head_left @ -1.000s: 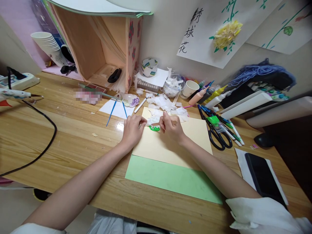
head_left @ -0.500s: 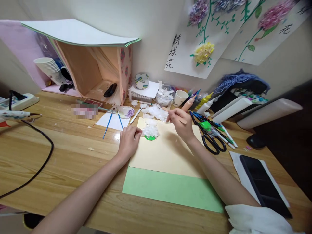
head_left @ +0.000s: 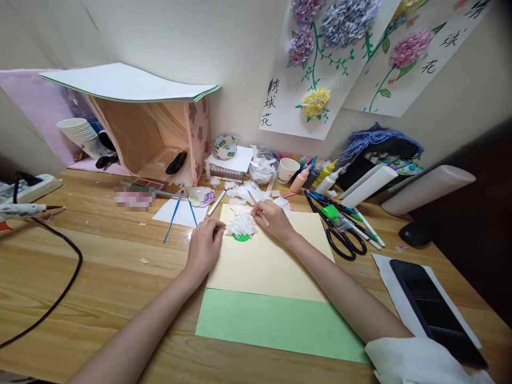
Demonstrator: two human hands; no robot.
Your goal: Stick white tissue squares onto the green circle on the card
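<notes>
A fluffy white paper cluster (head_left: 241, 225) rests on a green round base (head_left: 240, 238) near the upper left of a cream sheet (head_left: 268, 266). My left hand (head_left: 205, 242) lies at the sheet's left edge beside the cluster, fingers bent together; whatever is between them is hidden. Close to the cluster's right side, my right hand (head_left: 274, 220) is closed around a thin wooden stick (head_left: 262, 217). Under the cream sheet is a light green sheet (head_left: 280, 325). White paper scraps (head_left: 250, 191) lie just beyond the right hand.
Scissors (head_left: 346, 242) and pens lie to the right, with a phone (head_left: 432, 304) farther right. Paint bottles (head_left: 301, 178), a paper cup (head_left: 288, 169) and a bowl of scraps (head_left: 263, 168) stand behind. Brushes (head_left: 172, 220) and a glue gun (head_left: 28, 209) are left.
My right hand has moved left and down to the white cluster, with the stick in it. My left hand stays at the sheet's edge. The camera view has shifted slightly.
</notes>
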